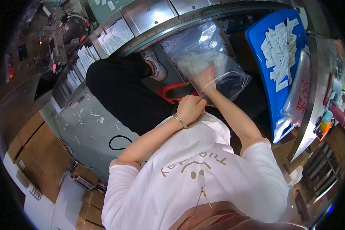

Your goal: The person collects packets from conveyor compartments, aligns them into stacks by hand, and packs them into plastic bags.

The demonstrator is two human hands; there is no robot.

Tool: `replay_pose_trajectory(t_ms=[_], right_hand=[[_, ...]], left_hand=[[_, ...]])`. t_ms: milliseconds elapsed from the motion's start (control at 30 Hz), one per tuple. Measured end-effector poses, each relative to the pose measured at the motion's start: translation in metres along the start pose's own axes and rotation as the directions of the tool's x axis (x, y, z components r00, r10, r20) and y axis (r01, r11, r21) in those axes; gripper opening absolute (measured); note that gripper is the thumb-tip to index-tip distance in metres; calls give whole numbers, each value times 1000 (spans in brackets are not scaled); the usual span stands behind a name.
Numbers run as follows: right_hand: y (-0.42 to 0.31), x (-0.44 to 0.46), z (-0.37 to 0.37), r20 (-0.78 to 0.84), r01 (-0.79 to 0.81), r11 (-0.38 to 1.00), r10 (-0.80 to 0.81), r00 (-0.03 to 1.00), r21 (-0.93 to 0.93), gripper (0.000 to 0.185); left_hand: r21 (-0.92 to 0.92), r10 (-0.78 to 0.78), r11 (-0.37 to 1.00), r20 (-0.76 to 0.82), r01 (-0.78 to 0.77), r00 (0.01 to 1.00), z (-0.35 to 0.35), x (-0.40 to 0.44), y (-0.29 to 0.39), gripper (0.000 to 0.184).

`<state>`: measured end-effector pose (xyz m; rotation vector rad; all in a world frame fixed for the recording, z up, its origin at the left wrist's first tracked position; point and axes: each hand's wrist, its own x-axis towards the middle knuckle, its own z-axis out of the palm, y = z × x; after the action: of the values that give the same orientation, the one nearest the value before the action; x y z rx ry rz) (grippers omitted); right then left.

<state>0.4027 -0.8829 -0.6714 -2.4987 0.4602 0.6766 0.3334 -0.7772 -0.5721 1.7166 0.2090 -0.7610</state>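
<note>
A large clear plastic bag (234, 73) hangs open-mouthed in front of my lap, with a pile of small whitish packets or pieces (197, 61) inside. My left hand (191, 109), with bangles at the wrist, is closed on the near edge of the bag's mouth. Through that mouth reaches my right hand (206, 79), which rests among the whitish pieces. Its fingers are largely hidden, so I cannot make out whether it grips anything.
At right, a blue tray (257, 44) holds many white slips (281, 50), beside a bag with red writing (302, 92). A steel worktop (147, 17) with slip-filled slots curves ahead. Below are a red handle-like object (166, 90), a black cable loop (119, 142) and cardboard boxes (42, 161).
</note>
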Motion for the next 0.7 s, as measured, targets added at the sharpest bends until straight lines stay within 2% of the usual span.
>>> replay_pose_trajectory(t_ms=[33, 100, 133, 200, 267, 300, 367, 400, 467, 500, 533, 567, 600, 633, 667, 700], right_hand=[[9, 0, 3, -5, -5, 1000, 5, 1000, 3, 104], [39, 1, 9, -4, 230, 949, -237, 972, -213, 104], [41, -7, -9, -4, 229, 950, -235, 972, -210, 104], [33, -32, -68, 280, 280, 941, -222, 934, -189, 90], [56, -43, -100, 286, 403, 914, -397, 872, 40, 71], [57, -50, -120, 283, 403, 915, -397, 873, 39, 71], [55, -60, -159, 370, 737, 672, -668, 646, -74, 47], [65, -54, -163, 371, 739, 670, -669, 644, -76, 47], [89, -37, -161, 443, 816, 423, -691, 571, -393, 23], [99, -26, -160, 450, 792, 356, -675, 585, -496, 14], [94, -19, -165, 392, 801, 364, -727, 563, -475, 14], [89, -17, -170, 335, 812, 371, -773, 539, -450, 14], [84, -17, -177, 324, 828, 310, -811, 486, -466, 12], [74, -21, -185, 321, 831, 310, -815, 482, -462, 12], [66, -25, -192, 350, 826, 271, -808, 474, -495, 10], [60, -28, -198, 379, 818, 228, -799, 466, -528, 9]], left_hand=[[10, -28, 1000, 9, 27, 1000, -3, 0, 2, 33], [24, -55, 998, 16, 55, 998, -7, 0, 2, 33], [23, -44, 999, 1, 44, 999, -8, 0, 0, 33], [26, -35, 999, -13, 35, 999, -10, -1, -1, 33], [-65, -149, 987, 16, 150, 989, -12, -1, 0, 34], [-64, -147, 987, 18, 147, 989, -12, -1, -2, 34], [-268, -207, 937, 83, 222, 975, -16, -1, -6, 34], [-327, -229, 911, 111, 253, 967, -20, -2, -2, 32], [-369, -239, 893, 102, 259, 966, -23, -1, -7, 32], [-409, -248, 874, 91, 263, 965, -25, 0, -8, 31], [-334, -273, 898, 85, 286, 958, -28, -1, -5, 29], [-334, -274, 899, 79, 285, 958, -29, -4, -2, 29], [-244, -257, 933, 60, 264, 965, -31, -7, 3, 32], [-148, -238, 959, 44, 242, 970, -33, -11, 5, 35], [-145, -237, 960, 37, 240, 971, -35, -13, 4, 35], [-71, -231, 969, 80, 237, 970, -37, -14, 0, 32]])
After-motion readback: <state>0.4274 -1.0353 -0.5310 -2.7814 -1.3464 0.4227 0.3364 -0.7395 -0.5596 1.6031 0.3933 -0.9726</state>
